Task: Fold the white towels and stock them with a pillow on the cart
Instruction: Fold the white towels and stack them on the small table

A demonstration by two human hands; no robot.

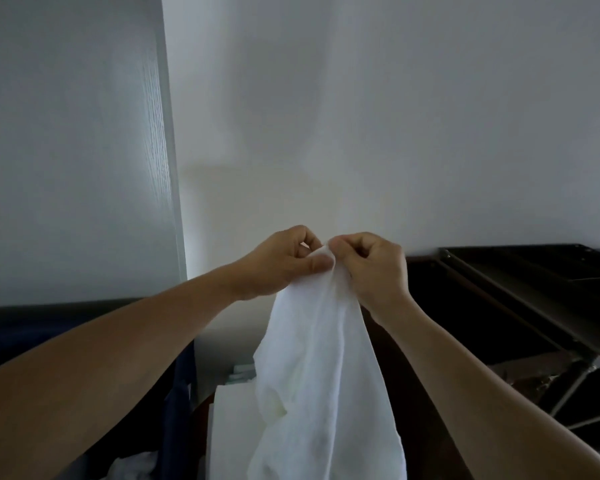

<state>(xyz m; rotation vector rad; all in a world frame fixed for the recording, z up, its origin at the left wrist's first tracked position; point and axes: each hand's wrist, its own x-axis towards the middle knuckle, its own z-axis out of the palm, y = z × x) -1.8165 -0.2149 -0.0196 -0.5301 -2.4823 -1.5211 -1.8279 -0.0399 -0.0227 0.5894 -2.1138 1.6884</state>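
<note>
Pinching the towel [323, 375] by its top edge, my left hand [281, 263] and right hand [373, 268] each kept a closed grip, close together. It hung bunched, left of the cart [534, 292]. I judged that sliding my hands apart could lose that thin hold and drop it.

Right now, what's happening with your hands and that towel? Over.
Left hand and right hand pinch the towel at its top edge, close together. Towel hangs loose, not folded. Dark cart to the right; nothing in the way.
</note>
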